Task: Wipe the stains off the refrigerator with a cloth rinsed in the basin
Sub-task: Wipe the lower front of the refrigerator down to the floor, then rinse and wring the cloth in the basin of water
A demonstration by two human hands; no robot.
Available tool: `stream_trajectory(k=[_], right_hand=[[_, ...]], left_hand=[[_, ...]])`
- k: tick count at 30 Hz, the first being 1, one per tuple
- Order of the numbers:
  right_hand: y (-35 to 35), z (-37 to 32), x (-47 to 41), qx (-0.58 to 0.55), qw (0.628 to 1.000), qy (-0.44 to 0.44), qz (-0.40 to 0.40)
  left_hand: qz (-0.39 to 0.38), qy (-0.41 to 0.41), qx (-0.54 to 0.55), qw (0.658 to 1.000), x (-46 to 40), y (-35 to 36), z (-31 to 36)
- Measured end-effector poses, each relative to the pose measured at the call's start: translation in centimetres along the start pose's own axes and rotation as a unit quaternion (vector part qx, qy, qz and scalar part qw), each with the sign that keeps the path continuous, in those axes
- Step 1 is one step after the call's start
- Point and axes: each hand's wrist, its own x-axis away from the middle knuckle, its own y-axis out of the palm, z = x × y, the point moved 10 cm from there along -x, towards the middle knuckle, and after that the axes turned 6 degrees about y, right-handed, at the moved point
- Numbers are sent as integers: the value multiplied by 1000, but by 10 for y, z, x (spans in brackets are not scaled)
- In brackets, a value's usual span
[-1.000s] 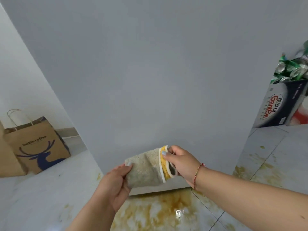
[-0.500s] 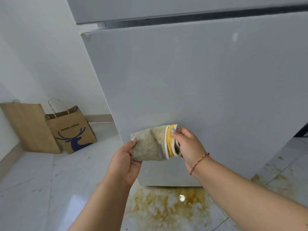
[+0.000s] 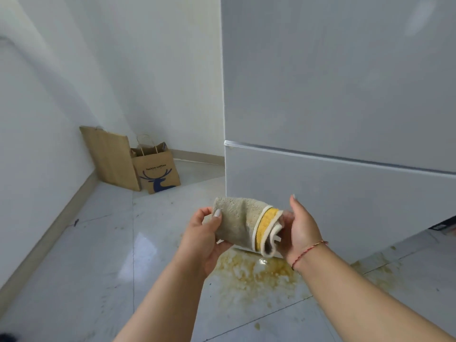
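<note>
Both of our hands carry the cloth (image 3: pixel 243 224) in front of us, spread between them, probably so we can refold it to a cleaner face before wiping. Our left hand (image 3: pixel 206 239) pinches its grey end, thumb on top; our right hand (image 3: pixel 299 233) cups the rolled yellow-and-white edge, its grip loose, fingers nearly straight. Below the cloth, yellow-brown stains (image 3: pixel 256 272) pool on the floor tiles. Just beyond stands the refrigerator (image 3: pixel 345 95), its lower door nearest the cloth. Farther off, two paper bags (image 3: pixel 158 169) lean in the corner.
</note>
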Motion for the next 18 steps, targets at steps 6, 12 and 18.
stream_trajectory(k=[6, 12, 18], right_hand=[[134, 27, 90, 123, 959, 144, -208], [213, 54, 120, 229, 932, 130, -247], [293, 102, 145, 320, 908, 48, -265]], left_hand=[[11, 56, -91, 994, 66, -46, 94], [132, 113, -139, 975, 114, -127, 144], [200, 104, -16, 974, 190, -225, 145]])
